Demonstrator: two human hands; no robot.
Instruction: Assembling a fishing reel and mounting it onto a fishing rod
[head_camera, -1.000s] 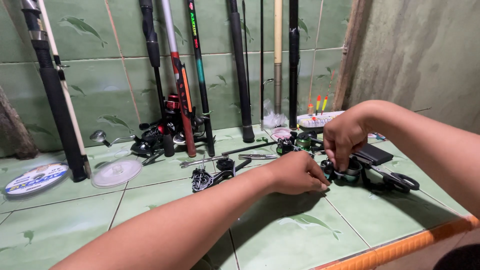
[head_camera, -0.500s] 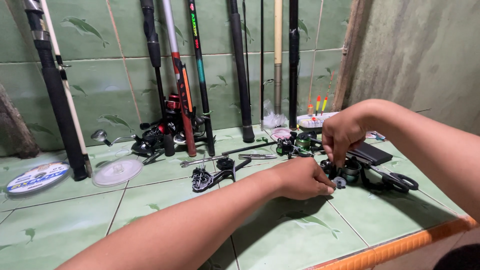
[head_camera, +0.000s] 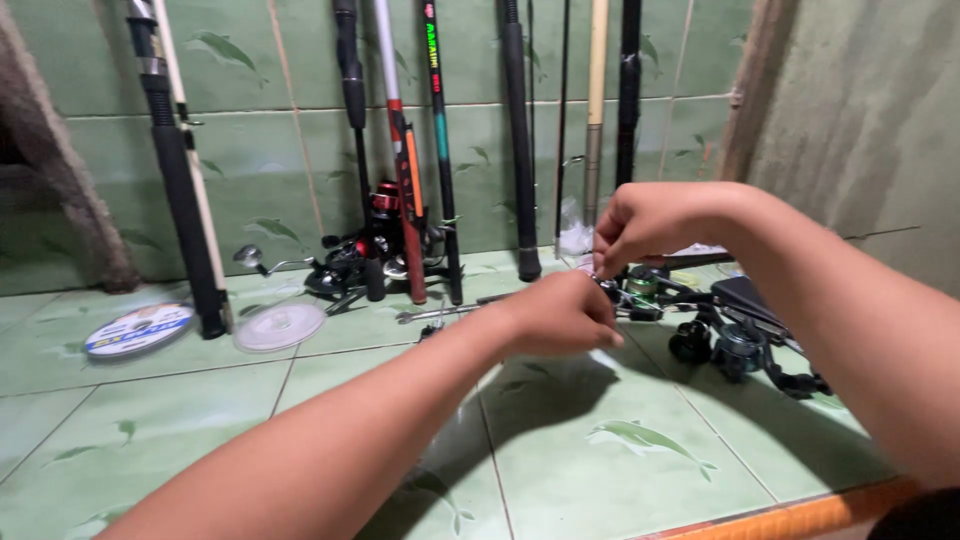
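Note:
My left hand (head_camera: 562, 316) hovers above the green tiled floor with its fingers curled shut, and nothing shows inside it. Just above and to its right, my right hand (head_camera: 650, 224) has its fingertips pinched on a small dark piece (head_camera: 603, 284) that I cannot make out. The two hands almost touch. Behind and under them lie a small reel with a green spool (head_camera: 643, 286) and a black fishing reel (head_camera: 735, 346) on the floor at the right.
Several fishing rods (head_camera: 520, 140) lean against the green tiled wall. A black and red reel (head_camera: 383, 205) and a black reel (head_camera: 338, 272) sit at their feet. A flat line spool (head_camera: 140, 329) and a clear disc (head_camera: 278, 326) lie left. An orange edge (head_camera: 800, 514) runs front right.
My right hand has lifted off the black reel on the floor and risen. My left hand has come up too, and both now meet in the air.

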